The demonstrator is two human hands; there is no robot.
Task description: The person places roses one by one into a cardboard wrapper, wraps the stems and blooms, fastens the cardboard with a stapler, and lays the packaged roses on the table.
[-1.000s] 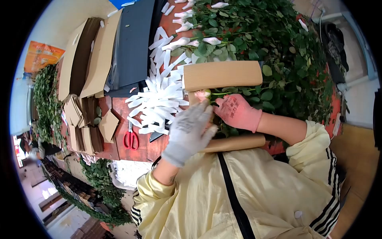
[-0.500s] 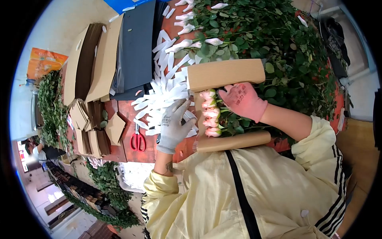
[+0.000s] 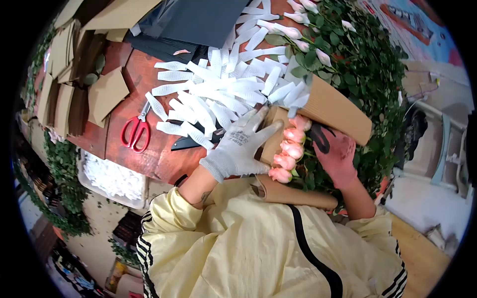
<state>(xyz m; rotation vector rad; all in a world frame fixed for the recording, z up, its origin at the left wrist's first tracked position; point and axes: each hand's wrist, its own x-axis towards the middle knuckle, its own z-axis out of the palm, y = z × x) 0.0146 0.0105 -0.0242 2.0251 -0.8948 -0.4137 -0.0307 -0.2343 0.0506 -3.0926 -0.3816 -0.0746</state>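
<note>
My left hand (image 3: 238, 145), in a pale grey glove, has its fingers spread. It rests at the left end of a sheet of brown corrugated cardboard (image 3: 272, 141). On this sheet lies a row of several pink roses (image 3: 290, 149), heads toward the left hand. My right hand (image 3: 336, 153), in a pink glove with black on it, is curled just right of the rose heads, over the stems and leaves. What it holds, if anything, is hidden. The cardboard rises in a flap (image 3: 340, 111) on the far side and curls up (image 3: 298, 194) near my body.
White foam mesh sleeves (image 3: 213, 94) lie heaped beyond my left hand, near red-handled scissors (image 3: 135, 134). Leafy rose stems (image 3: 357, 64) with sleeved heads fill the right. Cut cardboard (image 3: 108, 97) and dark sheets (image 3: 191, 25) lie left and behind. A white tub (image 3: 139, 201) stands below the table.
The camera view has turned and come closer. My left hand has moved from the mesh sleeves to the cardboard's end, fingers spread. My right hand remains beside the rose heads.
</note>
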